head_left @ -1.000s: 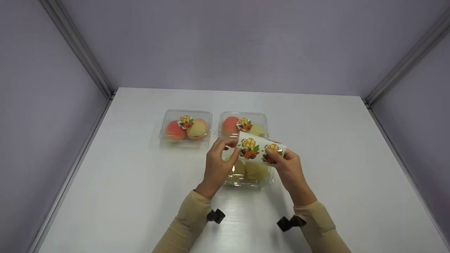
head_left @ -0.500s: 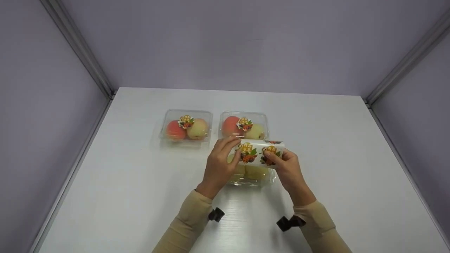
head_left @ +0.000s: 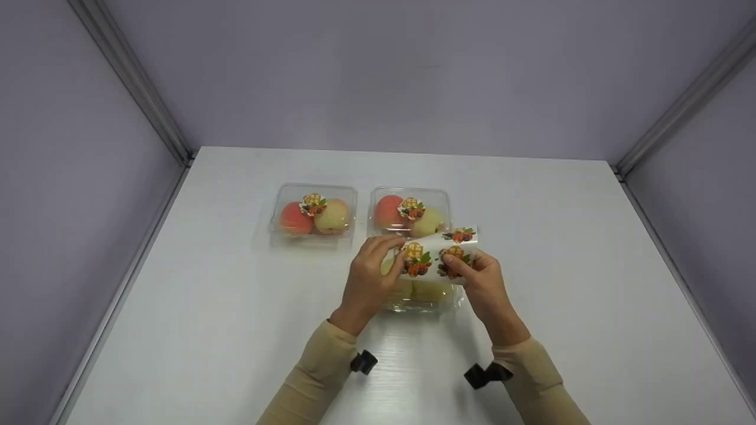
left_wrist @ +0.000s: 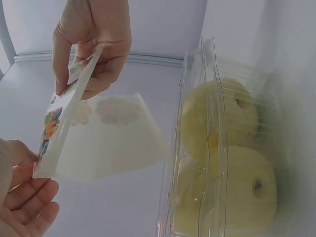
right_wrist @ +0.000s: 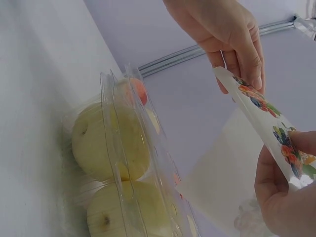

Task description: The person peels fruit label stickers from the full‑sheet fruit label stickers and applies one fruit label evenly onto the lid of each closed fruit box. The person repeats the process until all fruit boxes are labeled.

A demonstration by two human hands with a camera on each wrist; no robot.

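A white sheet of round fruit-print stickers (head_left: 430,270) is bent over in the air between both hands. My left hand (head_left: 367,280) pinches its left edge between thumb and fingers, seen close in the left wrist view, where the left fingers (left_wrist: 37,205) lie by the corner. From the other side my right hand (head_left: 489,289) grips the sheet, thumb on its printed face. Below and behind it stands a clear plastic box (head_left: 422,304) with yellow-green apples (left_wrist: 252,190); the sheet and hands partly cover this box in the head view.
Farther back on the white table (head_left: 236,330) stand two closed clear boxes. The left box (head_left: 342,192) and the right box (head_left: 437,198) each hold a red and a pale fruit and bear a round sticker. Lilac panels (head_left: 378,77) enclose the table's back and sides.
The sheet has tilted and swung slightly lower at its left end. Its folded-over part at upper right now shows another print. The left fingers have closed in on the left edge.
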